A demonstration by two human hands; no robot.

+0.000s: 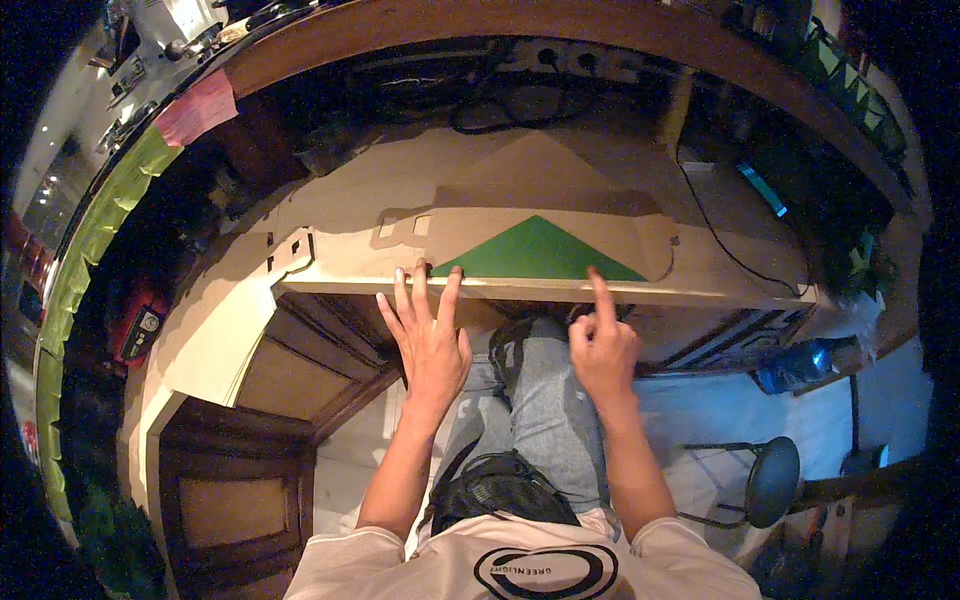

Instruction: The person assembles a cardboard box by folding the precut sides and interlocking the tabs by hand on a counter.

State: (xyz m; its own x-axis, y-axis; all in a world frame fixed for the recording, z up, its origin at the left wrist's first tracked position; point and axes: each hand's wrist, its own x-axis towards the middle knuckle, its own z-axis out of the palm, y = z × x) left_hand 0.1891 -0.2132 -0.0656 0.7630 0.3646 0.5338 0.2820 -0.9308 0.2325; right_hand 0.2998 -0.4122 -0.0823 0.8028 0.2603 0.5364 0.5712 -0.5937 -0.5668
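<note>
A flat green triangle (540, 252), apparently paper or thin card, lies along the desk's front edge with its tip pointing away from me. Under it is a brown cardboard piece (462, 226) with a handle-like cutout at its left end. My left hand (431, 350) rests its spread fingertips at the triangle's left corner, some on the green and some beside it. My right hand (604, 350) presses a straight index finger on the right corner, its other fingers curled in. Nothing shows held in either hand.
A small cut cardboard piece (297, 249) and pale sheets (222, 335) lie to the left. Black cables (520, 115) run at the back, and a thin cord (715, 235) crosses the desk's right side. A raised wooden shelf (480, 38) curves overhead. A round stool (774, 482) stands lower right.
</note>
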